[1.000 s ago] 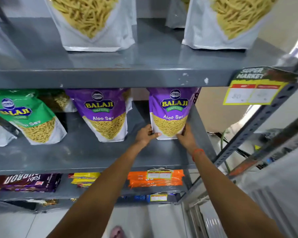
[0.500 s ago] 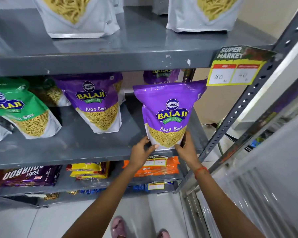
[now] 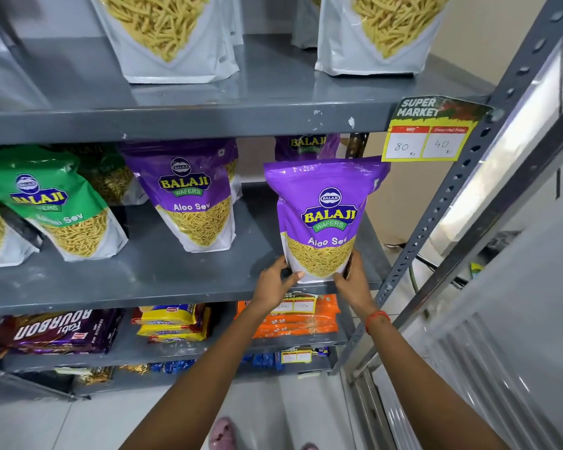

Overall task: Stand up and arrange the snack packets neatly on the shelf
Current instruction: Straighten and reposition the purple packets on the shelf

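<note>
Both hands (image 3: 316, 280) have drawn the purple packet (image 3: 322, 219) forward.

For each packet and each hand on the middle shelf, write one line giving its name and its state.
Held Aloo Sev packet: upright at the shelf's front edge, gripped at its base.
Second Aloo Sev packet: standing, leaning slightly.
Rear purple packet: mostly hidden.
Green Balaji packet: tilted.
Left hand: gripping the base's left corner.
Right hand: gripping the base's right corner.

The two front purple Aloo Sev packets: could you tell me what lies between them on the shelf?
Nothing: the head view shows bare grey shelf between the standing packet and the held packet.
</note>
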Available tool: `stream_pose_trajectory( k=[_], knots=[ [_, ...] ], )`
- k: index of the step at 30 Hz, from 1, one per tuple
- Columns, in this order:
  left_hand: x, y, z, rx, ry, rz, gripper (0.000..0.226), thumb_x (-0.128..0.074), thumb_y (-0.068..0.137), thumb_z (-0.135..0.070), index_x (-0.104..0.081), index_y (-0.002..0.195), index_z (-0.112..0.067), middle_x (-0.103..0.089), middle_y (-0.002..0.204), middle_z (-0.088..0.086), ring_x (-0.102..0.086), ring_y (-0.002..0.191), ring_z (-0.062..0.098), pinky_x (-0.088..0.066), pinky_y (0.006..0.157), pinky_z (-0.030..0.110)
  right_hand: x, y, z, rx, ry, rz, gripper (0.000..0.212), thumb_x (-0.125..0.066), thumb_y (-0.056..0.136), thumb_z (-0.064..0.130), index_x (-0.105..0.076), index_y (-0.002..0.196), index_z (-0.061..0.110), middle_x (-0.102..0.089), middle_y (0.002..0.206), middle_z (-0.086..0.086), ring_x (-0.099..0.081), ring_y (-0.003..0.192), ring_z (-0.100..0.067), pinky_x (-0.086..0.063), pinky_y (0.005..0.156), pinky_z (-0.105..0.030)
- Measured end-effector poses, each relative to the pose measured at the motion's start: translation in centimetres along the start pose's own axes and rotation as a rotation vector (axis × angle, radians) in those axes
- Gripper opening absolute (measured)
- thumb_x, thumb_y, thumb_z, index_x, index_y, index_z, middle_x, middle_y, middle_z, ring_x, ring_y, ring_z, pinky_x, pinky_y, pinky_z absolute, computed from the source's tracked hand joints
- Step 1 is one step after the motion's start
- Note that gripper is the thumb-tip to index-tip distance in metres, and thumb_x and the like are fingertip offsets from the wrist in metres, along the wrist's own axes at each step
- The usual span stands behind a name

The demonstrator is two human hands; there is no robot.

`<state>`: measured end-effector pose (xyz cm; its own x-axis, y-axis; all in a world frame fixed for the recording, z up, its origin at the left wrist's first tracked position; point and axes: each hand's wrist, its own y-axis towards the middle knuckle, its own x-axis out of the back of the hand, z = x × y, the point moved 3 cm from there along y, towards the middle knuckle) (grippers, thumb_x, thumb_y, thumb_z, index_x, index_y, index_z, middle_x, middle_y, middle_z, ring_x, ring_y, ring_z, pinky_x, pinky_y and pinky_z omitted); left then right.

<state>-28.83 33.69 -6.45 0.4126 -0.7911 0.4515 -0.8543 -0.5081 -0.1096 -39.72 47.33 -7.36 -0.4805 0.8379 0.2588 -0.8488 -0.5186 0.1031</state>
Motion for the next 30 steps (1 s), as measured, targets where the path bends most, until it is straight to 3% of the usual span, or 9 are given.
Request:
stream_pose_trajectory(
  k=[4, 7, 11, 17, 22, 24, 26, 28, 30],
  knots=[
    [-0.9, 0.2, -0.2, 0.017, -0.015, 0.024, 0.05, -0.06, 0.086, -0.025, -0.042, 0.13, -0.011, -0.055, 0.134, 0.012, -0.052, 0.123, 0.029, -0.044, 0.102, 0.044, 0.2, 0.0, -1.0, -0.016, -0.081, -0.032, 0.061, -0.056, 0.084, 0.0, -0.028, 0.137, 0.012, -0.04, 0.137, -0.015, -0.037, 0.132, -0.025, -0.034, 0.112, -0.044],
    [-1.0, 0.0, 0.0, 0.027, -0.034, 0.037, 0.065, -0.062, 0.084, -0.028, -0.029, 0.138, -0.015, -0.048, 0.141, 0.01, -0.047, 0.128, 0.027, -0.043, 0.102, 0.04, -0.1, -1.1, -0.5, 0.002, -0.131, -0.218, 0.063, -0.048, 0.086, -0.002, -0.02, 0.142, 0.009, -0.025, 0.148, -0.019, -0.027, 0.138, -0.027, -0.024, 0.113, -0.031],
    [0.2, -0.7, 0.2, -0.075, 0.036, -0.089, 0.082, -0.061, 0.083, -0.038, -0.011, 0.145, -0.019, -0.024, 0.155, 0.007, -0.027, 0.141, 0.022, -0.03, 0.112, 0.041, -1.6, -4.0, 3.1, 0.22, -0.182, -0.525, 0.05, -0.039, 0.079, -0.008, -0.042, 0.126, 0.008, -0.037, 0.129, -0.018, -0.038, 0.122, -0.02, -0.028, 0.105, -0.009],
    [7.1, -2.1, 0.7, -0.291, 0.0, -0.499, 0.069, -0.056, 0.085, -0.037, -0.024, 0.142, -0.019, -0.032, 0.151, -0.001, -0.027, 0.138, 0.008, -0.02, 0.109, 0.008, -9.0, -4.8, 7.7, 0.443, -0.158, -0.334, 0.033, -0.038, 0.083, -0.002, -0.051, 0.109, 0.013, -0.046, 0.108, -0.016, -0.041, 0.102, -0.007, -0.029, 0.098, -0.006],
    [14.5, -0.1, 6.1, -0.019, 0.029, -0.768, 0.088, -0.059, 0.069, -0.057, -0.035, 0.134, -0.004, -0.049, 0.117, 0.028, -0.045, 0.111, 0.04, -0.037, 0.097, 0.046, -16.4, -1.5, 8.9, 0.41, -0.172, -0.11, 0.028, -0.039, 0.08, 0.004, -0.053, 0.104, 0.007, -0.054, 0.103, -0.015, -0.047, 0.1, -0.015, -0.039, 0.094, -0.025],
    [17.1, 1.3, 8.6, 0.072, 0.055, -0.744, 0.098, -0.066, 0.063, -0.058, -0.034, 0.133, 0.002, -0.048, 0.121, 0.031, -0.042, 0.114, 0.043, -0.031, 0.099, 0.042, -19.1, 1.3, 7.9, 0.304, -0.203, -0.076, 0.037, -0.043, 0.078, 0.006, -0.05, 0.114, 0.003, -0.054, 0.114, -0.021, -0.043, 0.11, -0.021, -0.032, 0.101, -0.028],
    [19.0, 3.1, 10.3, 0.044, 0.027, -0.623, 0.094, -0.078, 0.066, -0.034, -0.027, 0.137, 0.001, -0.043, 0.135, 0.025, -0.039, 0.125, 0.037, -0.03, 0.105, 0.033, -20.7, 4.5, 6.5, 0.131, -0.19, -0.034, 0.056, -0.051, 0.074, 0.001, -0.038, 0.129, -0.004, -0.045, 0.132, -0.027, -0.036, 0.126, -0.029, -0.022, 0.106, -0.02],
    [20.1, 5.1, 11.6, -0.002, -0.098, -0.398, 0.084, -0.079, 0.067, -0.012, -0.031, 0.136, -0.004, -0.046, 0.135, 0.012, -0.045, 0.124, 0.024, -0.041, 0.103, 0.023, -21.6, 6.8, 5.4, -0.051, -0.099, 0.045, 0.071, -0.057, 0.076, -0.006, -0.022, 0.137, -0.005, -0.033, 0.144, -0.026, -0.032, 0.135, -0.033, -0.022, 0.109, -0.026],
    [20.7, 6.4, 12.5, 0.017, -0.16, -0.231, 0.064, -0.078, 0.069, -0.008, -0.044, 0.123, -0.013, -0.059, 0.12, 0.008, -0.059, 0.11, 0.024, -0.053, 0.094, 0.031, -22.2, 8.0, 4.4, -0.2, 0.023, 0.148, 0.074, -0.055, 0.077, -0.015, -0.017, 0.139, -0.003, -0.035, 0.144, -0.023, -0.04, 0.129, -0.027, -0.031, 0.106, -0.031]
  ],
)
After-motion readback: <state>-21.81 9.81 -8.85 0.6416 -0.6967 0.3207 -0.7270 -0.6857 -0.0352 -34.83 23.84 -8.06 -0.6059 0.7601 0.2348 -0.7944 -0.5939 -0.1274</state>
